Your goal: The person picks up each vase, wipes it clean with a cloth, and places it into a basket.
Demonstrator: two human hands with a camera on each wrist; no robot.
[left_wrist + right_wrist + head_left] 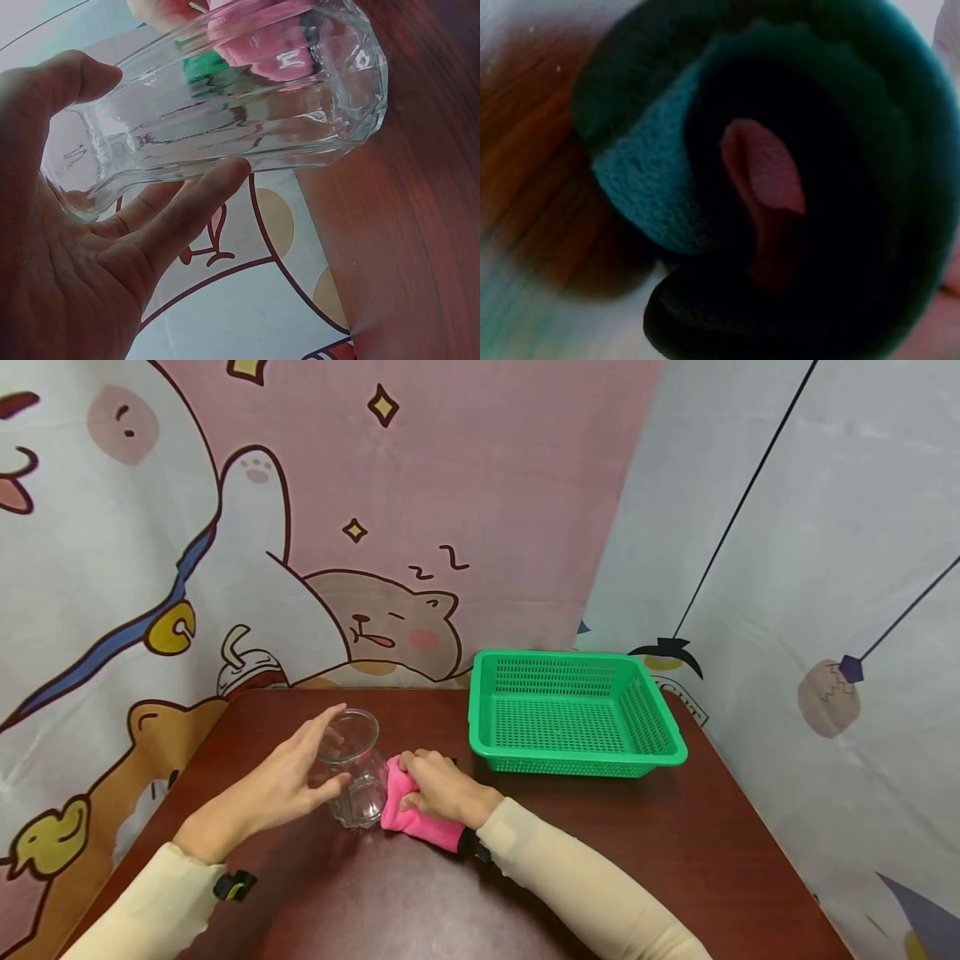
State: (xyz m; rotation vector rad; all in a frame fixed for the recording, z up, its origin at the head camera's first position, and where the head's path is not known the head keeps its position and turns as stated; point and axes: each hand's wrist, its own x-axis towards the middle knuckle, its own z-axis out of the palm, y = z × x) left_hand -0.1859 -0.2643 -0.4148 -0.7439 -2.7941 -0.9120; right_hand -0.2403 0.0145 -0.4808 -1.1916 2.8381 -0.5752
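Observation:
A clear glass jar (366, 793) with faceted sides and a round rim stands upright on the table. My left hand (288, 777) is spread around its upper part, thumb on the near side and fingers on the far side. In the left wrist view the fingers (187, 217) lie nearly straight along the glass. Beside the jar, my right hand (442, 785) grips a rolled pink cloth (431, 829), close against the glass. One end of the cloth is dark. Up close in the right wrist view, a dark teal, fuzzy roll (652, 165) curls around a pink fold.
A green plastic basket (577, 762) with perforated sides sits at the back right of the brown table (375, 902). Behind and beside the table hang cartoon-printed curtains (480, 485). A dark band (234, 885) is worn on the left wrist.

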